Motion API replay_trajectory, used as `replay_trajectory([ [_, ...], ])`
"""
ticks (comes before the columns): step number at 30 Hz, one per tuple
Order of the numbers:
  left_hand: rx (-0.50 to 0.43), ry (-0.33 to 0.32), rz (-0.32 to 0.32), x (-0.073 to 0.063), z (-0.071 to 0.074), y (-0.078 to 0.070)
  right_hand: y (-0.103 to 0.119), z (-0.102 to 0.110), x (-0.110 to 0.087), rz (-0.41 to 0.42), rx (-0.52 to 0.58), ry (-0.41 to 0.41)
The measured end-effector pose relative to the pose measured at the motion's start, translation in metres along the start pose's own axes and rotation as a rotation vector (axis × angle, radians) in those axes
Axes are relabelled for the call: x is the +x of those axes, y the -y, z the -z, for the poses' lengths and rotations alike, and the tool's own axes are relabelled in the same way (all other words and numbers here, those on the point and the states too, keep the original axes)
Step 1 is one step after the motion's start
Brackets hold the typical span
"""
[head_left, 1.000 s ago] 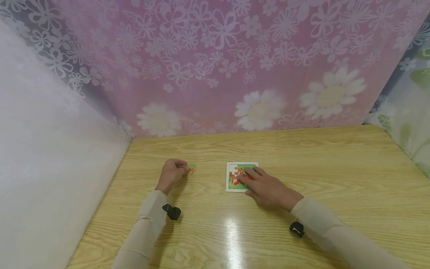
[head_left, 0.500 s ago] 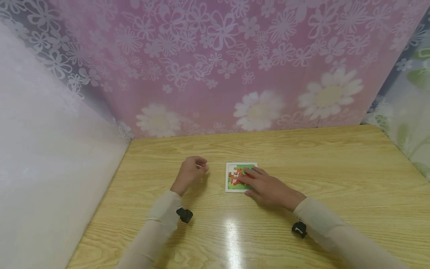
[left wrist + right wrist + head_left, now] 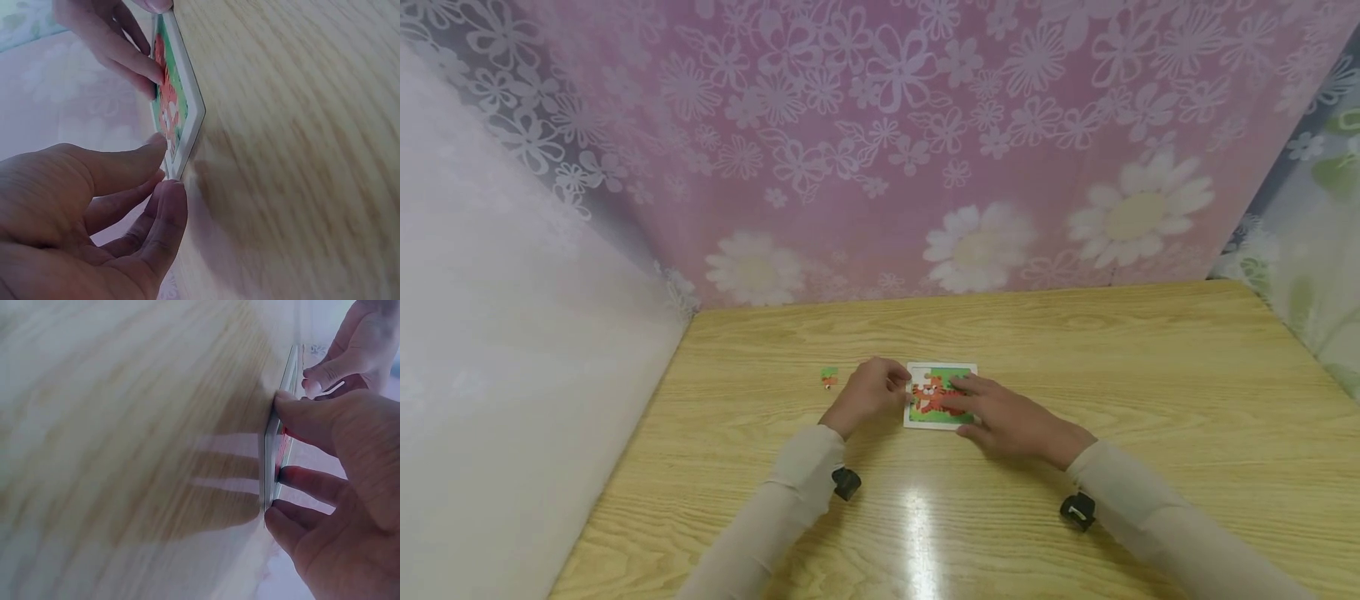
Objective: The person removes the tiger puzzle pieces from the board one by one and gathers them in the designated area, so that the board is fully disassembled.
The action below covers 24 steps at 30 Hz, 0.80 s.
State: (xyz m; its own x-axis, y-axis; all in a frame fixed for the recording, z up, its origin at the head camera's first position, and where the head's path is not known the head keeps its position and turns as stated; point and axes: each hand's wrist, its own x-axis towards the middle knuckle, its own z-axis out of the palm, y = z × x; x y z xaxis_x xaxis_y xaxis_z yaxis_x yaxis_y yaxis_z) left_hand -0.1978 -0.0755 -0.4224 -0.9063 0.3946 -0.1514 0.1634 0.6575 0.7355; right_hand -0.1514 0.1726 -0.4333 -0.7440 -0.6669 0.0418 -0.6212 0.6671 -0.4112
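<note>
A jigsaw puzzle [image 3: 942, 417] with a tiger picture lies in a white square frame on the table, with a pale gap at its upper left. My right hand [image 3: 1007, 417] rests across its right part, fingers extended over the picture and thumb at the near edge. In the right wrist view, the right fingertips press the picture and the frame's side. My left hand [image 3: 868, 393] is at the frame's left edge, thumb and fingers bent close together at the corner; I cannot tell if they pinch anything. A loose puzzle piece [image 3: 828, 377], green and orange, lies left of that hand.
The wood-grain table [image 3: 1120, 367] reaches back to a pink flowered curtain [image 3: 865, 183]. A white panel [image 3: 512, 317] borders the left side, and patterned fabric [image 3: 1311, 258] hangs at the right. Both wrists carry small black cameras.
My left hand has moved right from beside the loose piece to the frame's left edge, and that piece shows again. My right hand has shifted slightly right on the puzzle.
</note>
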Motion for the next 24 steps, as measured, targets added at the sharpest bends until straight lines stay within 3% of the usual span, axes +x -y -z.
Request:
replay_trajectory([
  [13,0.035,0.038,0.002,0.0054,-0.0059,0.0035,-0.0050,0.0011,0.0040,0.044,0.024,0.007],
  [24,0.046,0.028,0.019,0.0063,-0.0069,0.0006,-0.0039,0.0016,0.0055,0.041,0.016,0.009],
])
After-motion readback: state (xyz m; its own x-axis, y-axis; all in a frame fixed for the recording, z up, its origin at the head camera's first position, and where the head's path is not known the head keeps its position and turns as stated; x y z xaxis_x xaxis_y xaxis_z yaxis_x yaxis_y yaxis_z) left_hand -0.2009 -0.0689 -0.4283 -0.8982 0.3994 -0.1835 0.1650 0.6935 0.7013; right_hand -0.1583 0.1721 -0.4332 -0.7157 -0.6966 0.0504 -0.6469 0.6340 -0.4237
